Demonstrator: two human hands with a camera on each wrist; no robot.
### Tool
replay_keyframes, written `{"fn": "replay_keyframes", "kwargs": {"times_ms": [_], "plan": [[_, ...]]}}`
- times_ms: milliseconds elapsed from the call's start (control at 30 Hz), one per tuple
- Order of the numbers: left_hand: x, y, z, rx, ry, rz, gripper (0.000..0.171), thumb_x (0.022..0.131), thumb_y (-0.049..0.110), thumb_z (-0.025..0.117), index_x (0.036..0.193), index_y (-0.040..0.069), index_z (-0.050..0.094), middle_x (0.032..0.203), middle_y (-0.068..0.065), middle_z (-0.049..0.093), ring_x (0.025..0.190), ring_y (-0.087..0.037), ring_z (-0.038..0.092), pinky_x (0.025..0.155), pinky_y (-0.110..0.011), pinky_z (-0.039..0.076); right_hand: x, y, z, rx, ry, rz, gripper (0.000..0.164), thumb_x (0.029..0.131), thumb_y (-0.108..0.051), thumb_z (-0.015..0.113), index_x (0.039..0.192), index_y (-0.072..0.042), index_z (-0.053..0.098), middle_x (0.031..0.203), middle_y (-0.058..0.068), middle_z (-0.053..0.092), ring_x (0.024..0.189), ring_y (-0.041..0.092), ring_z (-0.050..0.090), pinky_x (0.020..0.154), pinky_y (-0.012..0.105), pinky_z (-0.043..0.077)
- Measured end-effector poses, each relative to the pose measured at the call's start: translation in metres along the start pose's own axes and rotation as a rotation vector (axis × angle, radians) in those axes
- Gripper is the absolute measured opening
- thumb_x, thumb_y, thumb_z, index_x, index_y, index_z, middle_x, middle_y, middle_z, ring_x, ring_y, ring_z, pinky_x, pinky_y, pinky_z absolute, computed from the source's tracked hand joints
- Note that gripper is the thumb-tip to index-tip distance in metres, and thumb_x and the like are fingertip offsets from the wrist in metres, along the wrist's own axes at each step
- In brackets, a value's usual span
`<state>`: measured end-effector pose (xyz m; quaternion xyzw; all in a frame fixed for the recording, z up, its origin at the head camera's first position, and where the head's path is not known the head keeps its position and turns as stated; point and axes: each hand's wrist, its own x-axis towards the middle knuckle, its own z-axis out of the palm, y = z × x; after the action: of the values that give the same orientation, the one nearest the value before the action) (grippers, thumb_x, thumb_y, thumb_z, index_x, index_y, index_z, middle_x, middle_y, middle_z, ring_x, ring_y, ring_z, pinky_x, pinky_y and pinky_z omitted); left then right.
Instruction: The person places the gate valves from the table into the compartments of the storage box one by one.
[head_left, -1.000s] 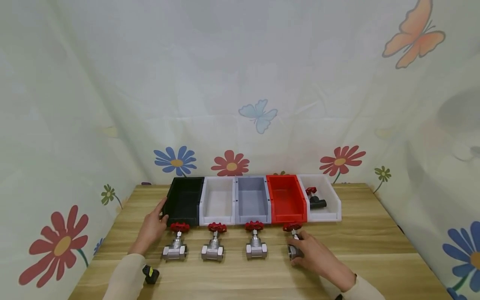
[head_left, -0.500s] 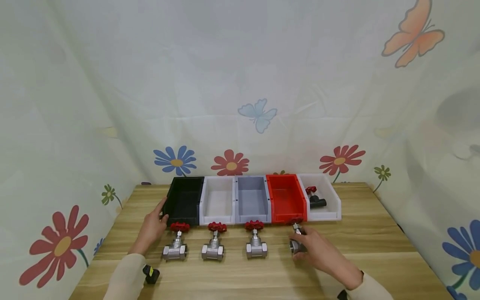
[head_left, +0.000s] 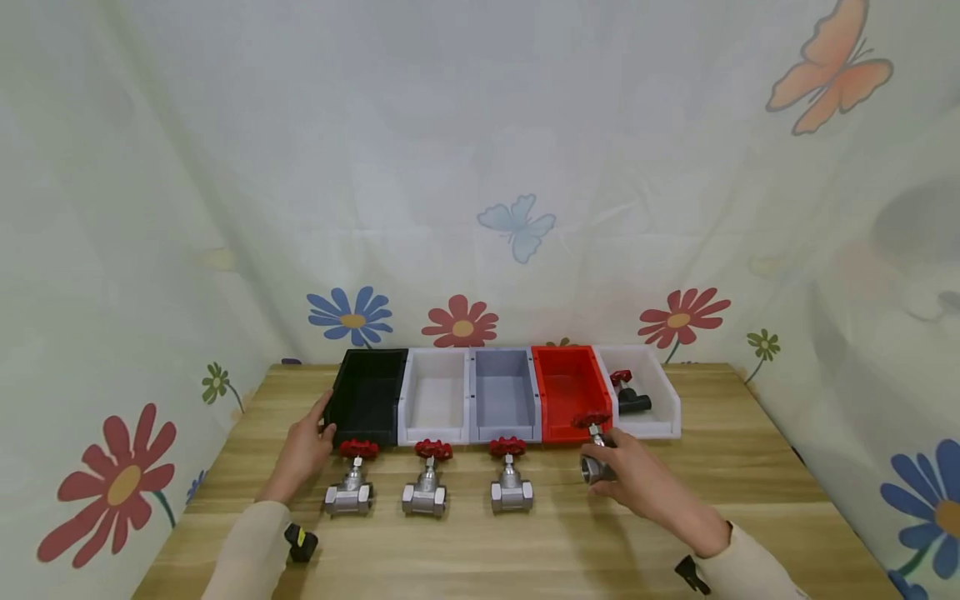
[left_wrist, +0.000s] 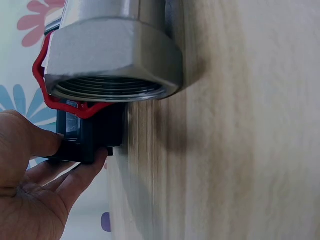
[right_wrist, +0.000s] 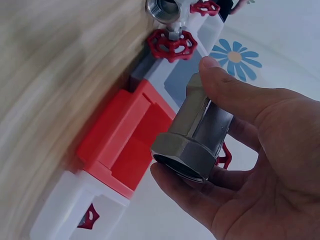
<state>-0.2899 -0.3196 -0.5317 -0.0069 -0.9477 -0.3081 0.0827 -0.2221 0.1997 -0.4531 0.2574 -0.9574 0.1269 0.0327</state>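
My right hand (head_left: 641, 479) grips the steel body of a gate valve (right_wrist: 192, 132) with a red handwheel, held up in front of the red bin (head_left: 572, 392). In the right wrist view the thumb lies on one side of the valve body and the fingers on the other. My left hand (head_left: 302, 454) pinches the left wall of the black bin (head_left: 367, 400) between thumb and fingers, as the left wrist view shows. Close to that hand stands another gate valve (left_wrist: 115, 60), its threaded end facing the camera.
Two more gate valves, a middle-left valve (head_left: 424, 496) and a middle-right valve (head_left: 512, 492), lie before the bins. A white bin (head_left: 437, 396) and a grey bin (head_left: 505, 396) stand mid-row. The right-end white bin (head_left: 663, 392) holds a dark valve (head_left: 633, 402) with a red handwheel.
My right hand has lifted its gate valve off the table and brought it forward, so the handwheel now overlaps the red bin's front. The left hand stays at the black bin.
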Motion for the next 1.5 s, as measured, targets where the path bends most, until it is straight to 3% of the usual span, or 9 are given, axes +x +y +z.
{"fn": "replay_keyframes", "kwargs": {"times_ms": [233, 567, 700, 1100, 1500], "plan": [[0.002, 0.001, -0.006, 0.018, 0.025, 0.039, 0.064, 0.097, 0.003, 0.052, 0.155, 0.004, 0.025, 0.135, -0.041, 0.048, 0.113, -0.051, 0.058, 0.091, -0.061, 0.048, 0.01, 0.003, -0.014, -0.044, 0.062, -0.011, 0.05, 0.071, -0.028, 0.087, 0.116, -0.016, 0.07, 0.105, 0.014, 0.063, 0.09, 0.026, 0.061, 0.078, 0.045, 0.054], [-0.001, -0.001, -0.001, 0.012, 0.015, 0.038, 0.064, 0.098, 0.004, 0.052, 0.155, 0.004, 0.024, 0.137, -0.04, 0.047, 0.112, -0.049, 0.06, 0.092, -0.06, 0.049, 0.02, 0.009, -0.025, -0.042, 0.098, -0.041, 0.052, 0.071, -0.031, 0.087, 0.118, -0.016, 0.07, 0.102, 0.006, 0.064, 0.087, 0.017, 0.058, 0.072, 0.034, 0.055], [-0.001, -0.002, 0.0, 0.015, 0.017, 0.039, 0.063, 0.098, 0.004, 0.052, 0.155, 0.004, 0.024, 0.136, -0.04, 0.048, 0.11, -0.048, 0.062, 0.091, -0.059, 0.049, 0.024, 0.011, -0.028, -0.059, 0.11, -0.058, 0.052, 0.071, -0.032, 0.087, 0.117, -0.014, 0.071, 0.101, 0.007, 0.064, 0.087, 0.017, 0.058, 0.072, 0.034, 0.054], [0.0, 0.0, -0.002, 0.016, 0.017, 0.037, 0.063, 0.097, 0.004, 0.052, 0.154, 0.003, 0.025, 0.135, -0.04, 0.048, 0.112, -0.049, 0.061, 0.091, -0.06, 0.049, 0.037, 0.01, -0.043, -0.007, 0.071, 0.029, 0.056, 0.074, -0.028, 0.086, 0.125, -0.013, 0.068, 0.119, 0.018, 0.062, 0.105, 0.032, 0.06, 0.084, 0.046, 0.057], [0.0, 0.001, -0.002, 0.012, 0.01, 0.029, 0.064, 0.098, 0.004, 0.052, 0.155, 0.004, 0.024, 0.139, -0.039, 0.046, 0.113, -0.048, 0.061, 0.092, -0.06, 0.049, 0.056, 0.014, -0.046, 0.017, 0.073, 0.02, 0.054, 0.073, -0.027, 0.086, 0.122, -0.013, 0.069, 0.102, 0.008, 0.061, 0.088, 0.019, 0.055, 0.07, 0.028, 0.053]]}}
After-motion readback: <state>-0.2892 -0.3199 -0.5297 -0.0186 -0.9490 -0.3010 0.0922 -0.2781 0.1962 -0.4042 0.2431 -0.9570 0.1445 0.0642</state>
